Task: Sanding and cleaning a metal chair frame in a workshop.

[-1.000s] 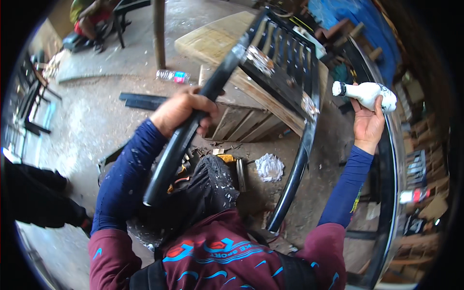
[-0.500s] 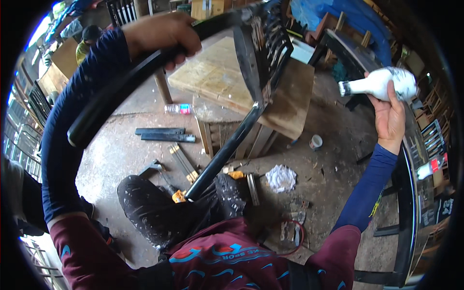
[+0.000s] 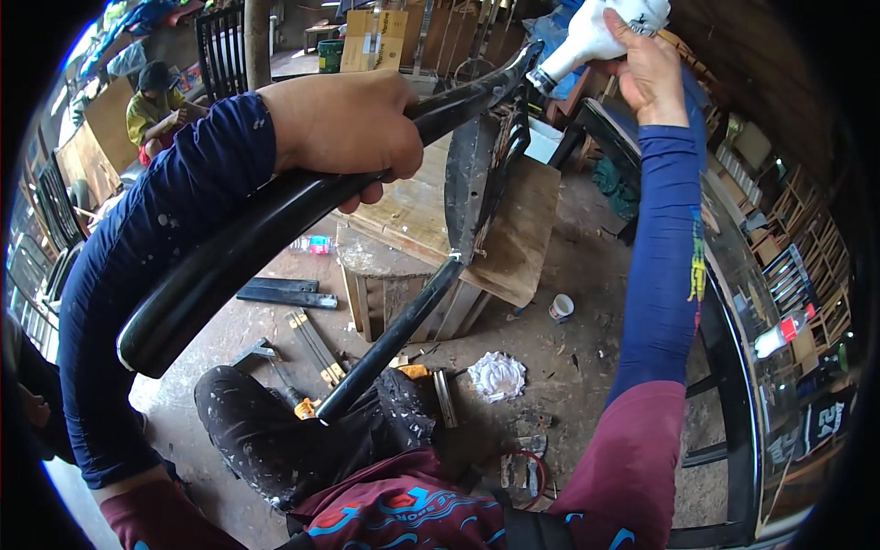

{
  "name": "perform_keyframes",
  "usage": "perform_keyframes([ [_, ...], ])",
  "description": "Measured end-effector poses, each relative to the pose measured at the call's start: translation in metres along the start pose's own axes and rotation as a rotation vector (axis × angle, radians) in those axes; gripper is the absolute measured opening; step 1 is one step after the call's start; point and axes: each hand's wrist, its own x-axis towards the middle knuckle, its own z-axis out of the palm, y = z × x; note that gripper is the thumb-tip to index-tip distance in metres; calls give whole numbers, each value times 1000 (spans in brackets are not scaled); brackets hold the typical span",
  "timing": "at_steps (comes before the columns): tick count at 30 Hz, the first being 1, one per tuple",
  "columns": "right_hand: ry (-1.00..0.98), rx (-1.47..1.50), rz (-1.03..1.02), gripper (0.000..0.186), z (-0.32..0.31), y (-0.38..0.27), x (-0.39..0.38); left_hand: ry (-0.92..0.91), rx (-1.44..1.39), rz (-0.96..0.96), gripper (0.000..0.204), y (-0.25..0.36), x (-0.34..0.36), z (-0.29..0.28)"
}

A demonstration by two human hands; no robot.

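Right grip (image 3: 646, 78) clasps white bottle (image 3: 591, 41) — neck slanting down-left; left grip (image 3: 344, 128) clutches black frame (image 3: 234, 252) — long rail rising rightward.

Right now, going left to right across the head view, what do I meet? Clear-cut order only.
Seated person in yellow → left hand → crumpled white wad → small white tub → right hand → red-and-white bottle.
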Motion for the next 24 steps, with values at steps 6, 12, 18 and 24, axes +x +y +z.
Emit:
perform_keyframes([
  [6, 97, -17, 48, 53, -4, 21, 3, -19, 25, -21, 34, 9, 1, 4],
  [12, 104, 22, 15, 53, 2, 27, 4, 1, 19, -32, 34, 6, 2, 4],
  [18, 183, 43, -4, 44, 15, 27, -17, 16, -9, -27, 34, -2, 2, 0],
  [24, 355, 139, -6, 36, 23, 40, -45, -1, -60, -24, 35, -9, 2, -3],
])
